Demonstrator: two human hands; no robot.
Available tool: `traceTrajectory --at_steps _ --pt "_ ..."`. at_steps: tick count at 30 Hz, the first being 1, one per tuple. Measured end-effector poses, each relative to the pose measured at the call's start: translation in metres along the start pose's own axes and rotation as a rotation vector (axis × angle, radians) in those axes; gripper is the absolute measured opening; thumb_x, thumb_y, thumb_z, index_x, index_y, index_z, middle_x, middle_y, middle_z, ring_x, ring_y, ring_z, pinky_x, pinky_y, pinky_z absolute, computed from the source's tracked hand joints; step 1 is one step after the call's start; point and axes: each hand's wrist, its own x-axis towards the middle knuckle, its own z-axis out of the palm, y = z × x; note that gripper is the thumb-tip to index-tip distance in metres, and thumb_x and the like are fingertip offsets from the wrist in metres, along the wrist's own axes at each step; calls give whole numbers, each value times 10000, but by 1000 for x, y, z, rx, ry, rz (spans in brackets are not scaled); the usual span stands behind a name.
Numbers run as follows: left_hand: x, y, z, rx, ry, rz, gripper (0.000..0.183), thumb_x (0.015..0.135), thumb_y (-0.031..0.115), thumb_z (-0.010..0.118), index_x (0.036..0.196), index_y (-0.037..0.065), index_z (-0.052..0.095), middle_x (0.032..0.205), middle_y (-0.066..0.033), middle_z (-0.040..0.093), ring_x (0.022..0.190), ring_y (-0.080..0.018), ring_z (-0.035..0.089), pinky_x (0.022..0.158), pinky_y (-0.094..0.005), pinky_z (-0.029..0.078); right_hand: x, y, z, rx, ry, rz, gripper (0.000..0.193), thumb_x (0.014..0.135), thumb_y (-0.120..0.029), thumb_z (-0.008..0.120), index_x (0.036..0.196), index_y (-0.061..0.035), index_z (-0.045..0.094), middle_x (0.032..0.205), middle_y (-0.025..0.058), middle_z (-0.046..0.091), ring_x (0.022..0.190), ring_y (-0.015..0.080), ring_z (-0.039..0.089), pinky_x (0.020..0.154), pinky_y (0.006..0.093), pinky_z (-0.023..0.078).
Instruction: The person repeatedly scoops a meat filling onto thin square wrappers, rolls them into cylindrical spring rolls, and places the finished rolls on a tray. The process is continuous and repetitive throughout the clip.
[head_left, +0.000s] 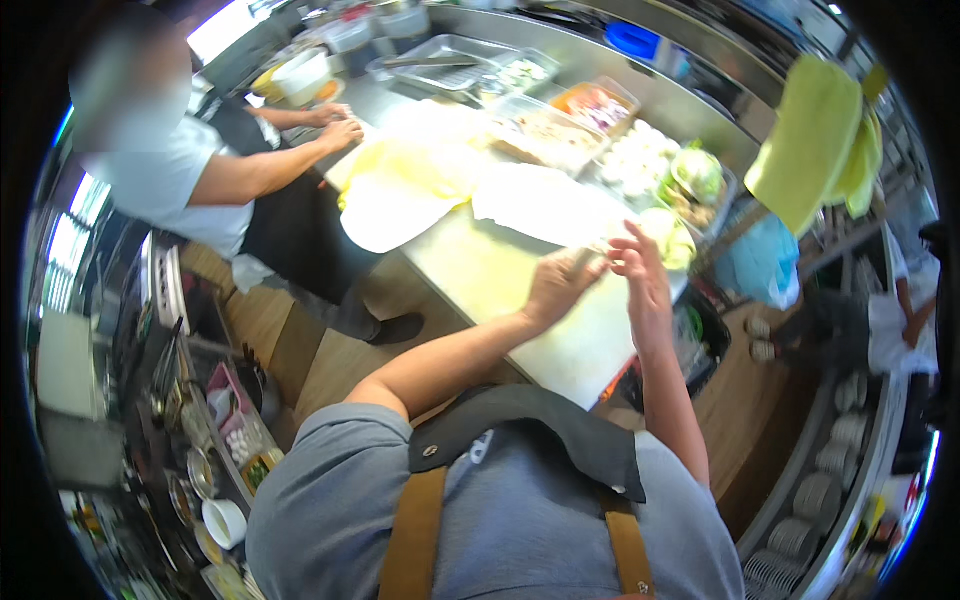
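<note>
Head view, looking down over the person's shoulders at a steel tabletop (pixel 455 255). The left hand (pixel 556 285) is curled, fingers pressed together around something slim at the near edge of the pale wrapper sheet (pixel 540 200); what it pinches is too blurred to name. The right hand (pixel 640 268) stands just beside it, fingers (pixel 628 238) spread and raised, touching nothing that can be made out. Both hands hover over a white cutting board (pixel 570 345), which lies on the near side of the wrapper sheet.

The wrapper sheet looks thin, limp and light — likely to fold, stick or tear if dragged, so it is best lifted by an edge or corner with a light pinch from both hands.

Beyond the wrapper sheet stand clear tubs of fillings (pixel 545 130); to its right, a bowl of greens (pixel 697 175). Left of the sheet lie yellow sheets (pixel 400 165), where a co-worker's hands (pixel 335 125) rest. A yellow cloth (pixel 808 140) hangs far right of the sheet.
</note>
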Motion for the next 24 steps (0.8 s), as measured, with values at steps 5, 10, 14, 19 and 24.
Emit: traceTrajectory --at_steps 5,10,14,19,24 --pt "-23 16 17 195 -21 294 433 851 232 790 1193 60 587 967 -202 676 865 -404 681 737 -462 552 4 -6 16 209 209 3 371 1056 -139 439 1405 -37 513 807 12 546 737 93 512 743 273 461" --pt "-56 -12 -5 -46 -398 -134 334 919 303 778 1020 57 577 728 -73 623 635 -220 631 607 -366 518 13 -8 9 682 62 137 193 1041 -83 432 1171 -37 567 599 -58 320 477 51 256 432 237 230" --pt "-76 -20 -28 -98 -575 -393 297 964 362 735 1051 84 678 704 -30 644 638 -184 635 609 -344 498 16 -20 -3 766 -100 178 224 1038 -131 449 1198 -31 570 609 -49 297 486 64 247 455 248 232" --pt "-87 19 -59 529 -140 -58 267 926 335 740 1008 98 648 842 -131 693 776 -348 696 672 -456 522 4 -6 20 108 31 -316 477 1094 -400 371 1019 25 575 797 100 522 861 180 533 782 326 460" --pt "-145 44 -141 565 -77 -91 363 874 301 767 1162 119 642 1045 -136 659 956 -362 687 869 -464 524 -17 -36 101 740 83 141 297 1050 -267 483 1156 -7 582 607 -31 336 494 68 302 432 236 257"
